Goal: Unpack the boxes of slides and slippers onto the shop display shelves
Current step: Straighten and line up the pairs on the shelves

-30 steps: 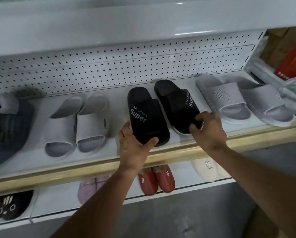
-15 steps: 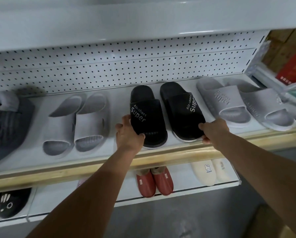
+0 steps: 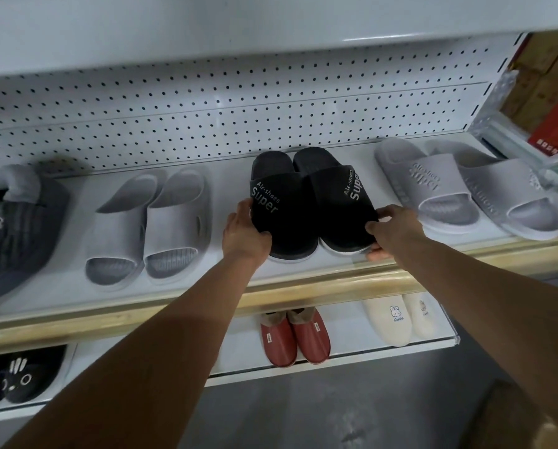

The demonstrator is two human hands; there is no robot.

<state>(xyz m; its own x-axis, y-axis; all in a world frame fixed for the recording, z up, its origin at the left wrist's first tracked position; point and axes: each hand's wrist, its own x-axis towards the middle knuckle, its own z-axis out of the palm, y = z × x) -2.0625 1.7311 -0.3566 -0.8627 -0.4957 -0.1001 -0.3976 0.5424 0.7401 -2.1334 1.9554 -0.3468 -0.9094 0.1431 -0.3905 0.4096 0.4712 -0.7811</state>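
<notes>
Below the fingers, on the lower shelf [image 3: 352, 348], sit red slippers [image 3: 295, 338], cream bunny slippers [image 3: 392, 319] and, far to the left, black slippers [image 3: 9, 379]. On the display shelf [image 3: 271, 270] above, the left hand [image 3: 245, 233] curls round the outer edge of the left black slide [image 3: 281, 215], thumb over its strap; the right hand [image 3: 391, 230] pinches the toe of the right black slide [image 3: 339, 209], fingers [image 3: 373, 225] clamped on its edge. Both slides touch side by side, printed "Super". Left of the left fingers lie pale grey slides [image 3: 148, 228], then dark padded slippers [image 3: 9, 228]. Right of the right fingers lie embossed grey slides [image 3: 459, 189]. Beyond everything stands the white pegboard [image 3: 222, 102]
</notes>
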